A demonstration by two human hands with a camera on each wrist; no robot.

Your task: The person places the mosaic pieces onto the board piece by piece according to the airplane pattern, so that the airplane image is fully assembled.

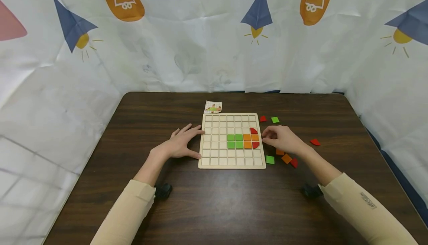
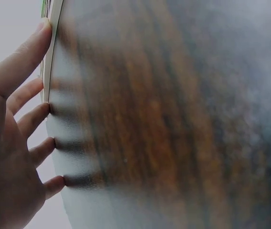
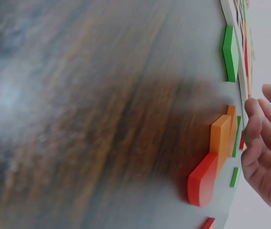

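A pale wooden grid board (image 1: 214, 155) lies on the table. Green squares (image 1: 231, 137), three orange squares (image 1: 247, 144) and two red quarter-round pieces (image 1: 253, 131) fill cells at its right side. My left hand (image 1: 176, 143) is spread at the board's left edge, thumb and index finger touching it. At the right edge is my right hand (image 1: 284, 138), fingers loosely bent. In the right wrist view, no piece shows between its thumb and fingers. Loose pieces lie under and around this hand: an orange square (image 1: 286, 158), a red piece (image 1: 294, 163) and a green square (image 1: 270, 160).
A small patterned card (image 1: 213, 107) lies behind the board's back left corner. Beyond the right hand are a red piece (image 1: 263, 118) and a green square (image 1: 275, 119); another red piece (image 1: 315, 142) lies farther right. White printed cloth (image 1: 200, 51) hangs behind the dark wooden table (image 1: 214, 208).
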